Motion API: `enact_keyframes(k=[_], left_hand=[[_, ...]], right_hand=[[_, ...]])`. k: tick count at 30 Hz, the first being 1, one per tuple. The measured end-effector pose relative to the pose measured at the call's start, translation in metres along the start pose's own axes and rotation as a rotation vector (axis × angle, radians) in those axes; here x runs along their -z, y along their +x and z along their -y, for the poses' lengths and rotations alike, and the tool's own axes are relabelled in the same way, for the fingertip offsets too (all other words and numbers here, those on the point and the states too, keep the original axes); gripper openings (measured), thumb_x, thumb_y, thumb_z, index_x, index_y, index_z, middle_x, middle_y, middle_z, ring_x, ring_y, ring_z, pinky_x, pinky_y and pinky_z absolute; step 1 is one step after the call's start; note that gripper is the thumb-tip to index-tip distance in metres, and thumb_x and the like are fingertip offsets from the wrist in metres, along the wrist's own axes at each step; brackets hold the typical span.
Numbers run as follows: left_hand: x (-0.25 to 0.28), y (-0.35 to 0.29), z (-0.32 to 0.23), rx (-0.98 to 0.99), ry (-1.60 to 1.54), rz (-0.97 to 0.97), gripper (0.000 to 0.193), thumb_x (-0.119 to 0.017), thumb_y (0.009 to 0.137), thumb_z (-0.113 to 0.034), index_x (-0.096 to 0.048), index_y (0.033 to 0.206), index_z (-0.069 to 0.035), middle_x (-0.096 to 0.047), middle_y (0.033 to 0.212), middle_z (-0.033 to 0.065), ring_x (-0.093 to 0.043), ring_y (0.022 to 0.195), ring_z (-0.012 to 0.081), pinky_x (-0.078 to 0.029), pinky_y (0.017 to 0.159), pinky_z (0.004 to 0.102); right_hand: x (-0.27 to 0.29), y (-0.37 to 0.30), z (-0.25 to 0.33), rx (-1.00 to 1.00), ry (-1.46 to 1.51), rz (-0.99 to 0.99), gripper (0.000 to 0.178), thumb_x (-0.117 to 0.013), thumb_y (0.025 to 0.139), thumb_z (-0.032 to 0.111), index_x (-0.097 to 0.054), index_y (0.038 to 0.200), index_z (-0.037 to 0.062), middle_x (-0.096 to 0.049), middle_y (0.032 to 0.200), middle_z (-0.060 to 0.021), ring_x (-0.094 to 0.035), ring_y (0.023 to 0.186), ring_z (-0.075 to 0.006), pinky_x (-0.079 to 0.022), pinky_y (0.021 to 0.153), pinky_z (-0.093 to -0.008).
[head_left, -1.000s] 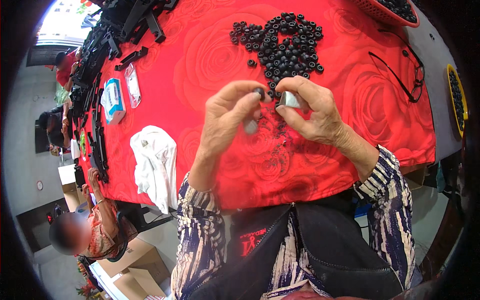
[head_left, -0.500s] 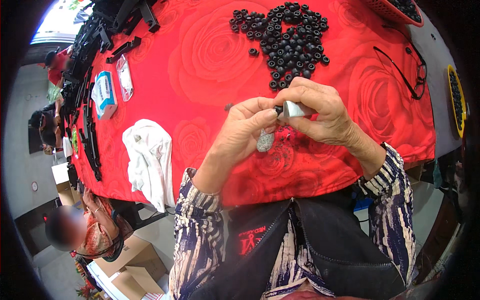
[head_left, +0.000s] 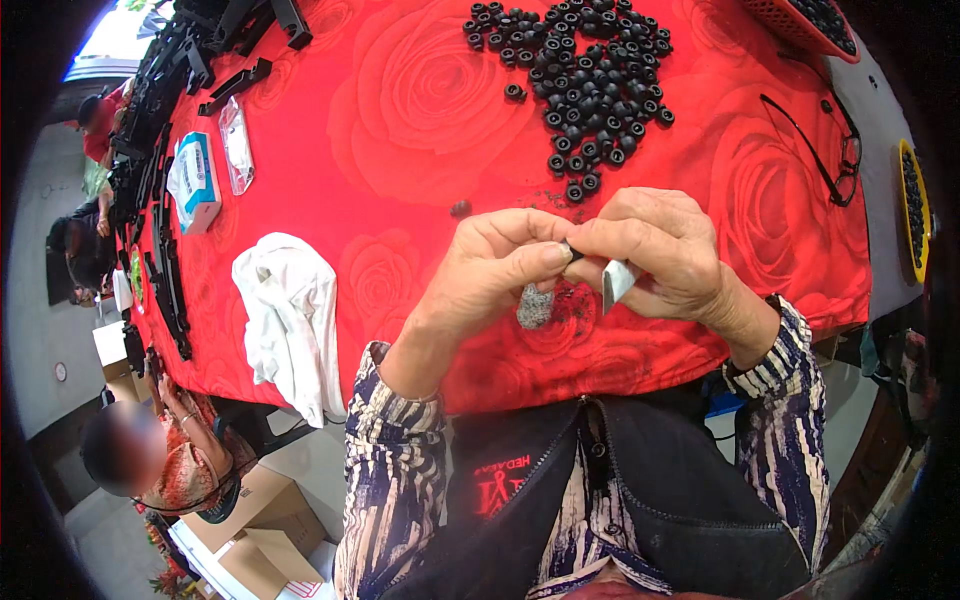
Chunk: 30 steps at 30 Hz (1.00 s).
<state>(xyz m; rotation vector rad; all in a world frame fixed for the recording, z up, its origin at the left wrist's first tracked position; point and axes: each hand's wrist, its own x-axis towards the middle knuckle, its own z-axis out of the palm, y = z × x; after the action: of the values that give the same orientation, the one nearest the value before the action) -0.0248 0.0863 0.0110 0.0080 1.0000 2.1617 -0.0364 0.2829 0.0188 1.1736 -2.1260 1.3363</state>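
My left hand pinches a small black round part between thumb and forefinger; most of it is hidden by the fingertips. My right hand is closed around a flat silvery metal blade, which slants down out of its fingers. The fingertips of both hands meet at the black part. Below the left fingers shows a grey speckled, stone-like piece; whether it lies on the cloth or is held I cannot tell. Black crumbs are scattered beside it. Beyond my hands lies a pile of black round parts.
Red rose-patterned cloth covers the table. At left are a white cloth, a tissue box, a clear packet and long black parts. Eyeglasses, a red basket and a yellow tray stand right. Other people sit left.
My hands have come slightly lower and to the right. The metal blade has turned from pointing sideways to slanting downward. The black part stays pinched in my left hand. The view has shifted a little.
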Motion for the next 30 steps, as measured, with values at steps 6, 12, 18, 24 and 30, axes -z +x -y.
enact_keyframes(k=[6, 12, 18, 24, 30], left_hand=[[0.002, 0.000, 0.009, -0.137, -0.008, -0.086, 0.021, -0.060, 0.086, -0.010, -0.059, 0.104, 0.003, -0.063, 0.089, 0.0063, -0.052, 0.068, 0.0048, -0.043, 0.062, 0.0176], [0.003, 0.004, 0.007, -0.263, 0.070, -0.153, 0.021, -0.060, 0.087, -0.011, -0.060, 0.103, 0.002, -0.064, 0.089, 0.0065, -0.052, 0.070, 0.0048, -0.043, 0.064, 0.0182], [0.001, 0.003, 0.008, -0.266, 0.161, -0.209, 0.020, -0.061, 0.085, -0.008, -0.061, 0.103, 0.001, -0.065, 0.090, 0.0060, -0.058, 0.079, 0.0075, -0.045, 0.068, 0.0188], [0.004, 0.004, 0.009, -0.241, 0.150, -0.198, 0.020, -0.061, 0.085, -0.006, -0.061, 0.104, 0.002, -0.065, 0.091, 0.0065, -0.060, 0.085, 0.0101, -0.047, 0.070, 0.0195], [0.003, 0.003, 0.009, -0.209, 0.123, -0.195, 0.022, -0.059, 0.086, -0.004, -0.059, 0.106, 0.004, -0.064, 0.094, 0.0086, -0.061, 0.087, 0.0116, -0.049, 0.074, 0.0210]], right_hand=[[0.005, 0.001, -0.005, -0.102, 0.091, 0.062, 0.033, -0.072, 0.067, 0.009, -0.060, 0.096, 0.0000, -0.056, 0.072, -0.0089, -0.055, 0.060, -0.0202, -0.043, 0.051, -0.0297], [0.009, 0.001, -0.008, -0.427, 0.269, 0.067, 0.025, -0.058, 0.079, 0.006, -0.053, 0.102, -0.0029, -0.055, 0.080, -0.0121, -0.057, 0.068, -0.0213, -0.044, 0.058, -0.0295], [0.001, -0.005, -0.013, -0.381, 0.158, 0.074, 0.025, -0.056, 0.083, 0.005, -0.053, 0.107, -0.0021, -0.053, 0.082, -0.0092, -0.052, 0.070, -0.0169, -0.042, 0.061, -0.0268], [-0.001, -0.003, -0.012, -0.420, 0.142, 0.062, 0.023, -0.061, 0.078, 0.006, -0.054, 0.099, -0.0024, -0.056, 0.079, -0.0145, -0.058, 0.068, -0.0275, -0.046, 0.057, -0.0334], [-0.003, -0.006, -0.014, -0.373, 0.152, 0.087, 0.023, -0.058, 0.082, 0.002, -0.053, 0.104, -0.0025, -0.052, 0.078, -0.0086, -0.055, 0.064, -0.0156, -0.044, 0.054, -0.0252]])
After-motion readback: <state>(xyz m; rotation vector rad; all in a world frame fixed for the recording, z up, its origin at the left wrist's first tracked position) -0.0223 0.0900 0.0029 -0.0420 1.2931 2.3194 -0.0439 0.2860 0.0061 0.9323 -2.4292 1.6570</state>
